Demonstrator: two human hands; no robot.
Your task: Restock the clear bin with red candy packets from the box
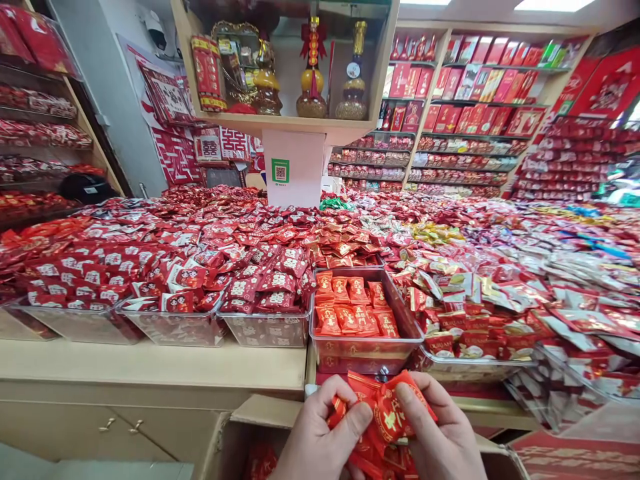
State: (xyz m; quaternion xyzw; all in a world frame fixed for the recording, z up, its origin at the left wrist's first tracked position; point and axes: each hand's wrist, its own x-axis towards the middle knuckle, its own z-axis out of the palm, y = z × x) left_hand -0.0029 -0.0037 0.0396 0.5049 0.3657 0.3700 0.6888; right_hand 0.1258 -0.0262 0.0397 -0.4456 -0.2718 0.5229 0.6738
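Observation:
Both my hands are close together over an open cardboard box (265,409), each gripping small red candy packets with gold print. My left hand (325,427) pinches packets between thumb and fingers. In my right hand (440,427) a red candy packet (393,412) is held with the thumb on its face. More red packets (261,461) lie inside the box, partly hidden by my hands. Just beyond my hands stands a clear plastic bin (367,341) with similar red packets (350,319) set in rows.
Clear bins of wrapped sweets line the counter (200,363), with dark red packets (277,280) to the left and white-and-red packets (480,333) to the right. A display case (280,123) with bottles hangs above a white post (295,160). Stocked shelves (475,100) fill the back wall.

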